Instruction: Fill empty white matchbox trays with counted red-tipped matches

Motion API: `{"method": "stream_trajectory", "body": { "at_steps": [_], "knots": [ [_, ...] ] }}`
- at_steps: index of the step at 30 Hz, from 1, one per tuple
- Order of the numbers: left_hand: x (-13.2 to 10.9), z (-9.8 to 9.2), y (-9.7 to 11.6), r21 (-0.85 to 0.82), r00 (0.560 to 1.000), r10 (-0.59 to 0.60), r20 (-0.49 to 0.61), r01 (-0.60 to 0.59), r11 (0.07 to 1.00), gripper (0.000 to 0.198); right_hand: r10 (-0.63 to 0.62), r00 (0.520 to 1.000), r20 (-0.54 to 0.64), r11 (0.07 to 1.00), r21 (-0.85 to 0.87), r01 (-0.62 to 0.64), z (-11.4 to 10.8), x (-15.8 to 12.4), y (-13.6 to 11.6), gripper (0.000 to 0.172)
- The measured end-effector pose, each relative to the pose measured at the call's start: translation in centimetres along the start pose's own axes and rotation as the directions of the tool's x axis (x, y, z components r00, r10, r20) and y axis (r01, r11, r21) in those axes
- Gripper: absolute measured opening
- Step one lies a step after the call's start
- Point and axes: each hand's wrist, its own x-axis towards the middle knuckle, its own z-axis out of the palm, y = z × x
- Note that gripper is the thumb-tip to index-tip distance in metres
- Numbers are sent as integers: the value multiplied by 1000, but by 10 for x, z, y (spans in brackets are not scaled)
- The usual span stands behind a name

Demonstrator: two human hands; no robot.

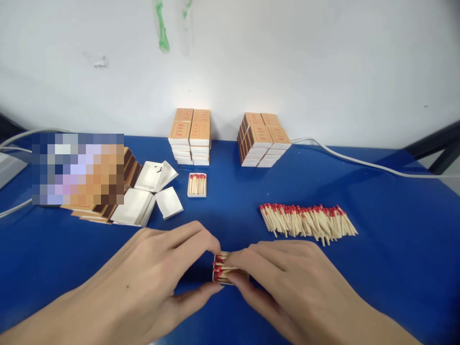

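A small white matchbox tray [223, 281] with red-headed matches [220, 269] in it lies at the front centre of the table. My left hand [151, 273] grips the tray's left end, index finger on the far side and thumb on the near side. From the right, my right hand [287, 278] reaches in, its thumb and index finger pinched on the matches inside and covering much of the tray. Beyond my right hand lies a loose row of matches [309, 223], heads pointing away from me. Another tray filled with matches [197, 186] sits behind my hands.
Two stacks of closed matchboxes, a left stack [190, 136] and a right stack [264, 140], stand near the white wall [305, 62]. White trays [132, 206] and matchbox sleeves [104, 211] lie at the left, beside a blurred patch. A white cable [352, 158] crosses the blue table [395, 230].
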Motion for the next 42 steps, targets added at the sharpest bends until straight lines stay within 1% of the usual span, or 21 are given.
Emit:
{"method": "stream_trajectory", "body": {
  "at_steps": [2,6,12,16,18,20,23,26,28,29,30,32,33,34,38,41,42],
  "knots": [
    [0,0,0,6,1000,2,-17,-2,1000,26,1,1000,-22,1000,4,0,0,0,1,32],
    [-2,2,0,-3,999,2,-37,-2,1000,19,-3,999,-54,1000,18,4,-2,-1,3,31],
    [3,0,0,0,996,6,-93,-6,1000,9,9,999,-40,1000,21,-8,-6,-3,10,26],
    [4,-2,-3,-14,997,22,-78,-24,1000,7,37,998,-52,999,39,-35,-10,-2,9,19],
    [3,-1,-5,-47,997,22,-75,-25,999,10,45,997,-67,998,48,-42,-9,-2,8,16],
    [2,1,-6,-78,997,5,-72,-10,997,13,61,996,-60,997,49,-59,-8,-2,7,16],
    [1,2,-6,-82,997,-26,-75,19,996,11,88,996,-27,995,50,-86,-5,-5,7,13],
    [2,2,-5,-58,994,-43,-103,37,998,8,98,995,6,993,62,-98,-6,-6,6,7],
    [3,0,-4,-36,992,-36,-117,32,999,10,109,994,0,992,59,-108,-8,-7,5,6],
    [4,-1,-3,-24,992,-27,-121,24,999,13,119,993,-5,992,54,-118,-8,-7,4,8],
    [4,-2,-2,-8,992,-19,-123,18,1000,16,129,992,-9,991,50,-128,-9,-7,4,15],
    [4,-3,3,43,991,-5,-135,11,999,19,148,989,5,988,36,-148,-9,-7,2,33],
    [2,-2,6,79,990,1,-140,10,997,19,159,987,21,987,29,-160,-8,-8,1,39],
    [0,-1,9,117,990,5,-143,12,993,19,164,986,38,986,25,-165,-6,-8,1,40],
    [-10,10,21,231,991,16,-134,16,973,23,193,980,59,980,47,-195,0,-7,-1,22],
    [-13,16,24,273,986,9,-168,38,961,29,203,978,51,976,72,-206,4,-8,0,17],
    [-13,17,24,266,987,3,-158,40,963,30,201,979,46,977,70,-203,4,-8,1,16]
  ]
}}
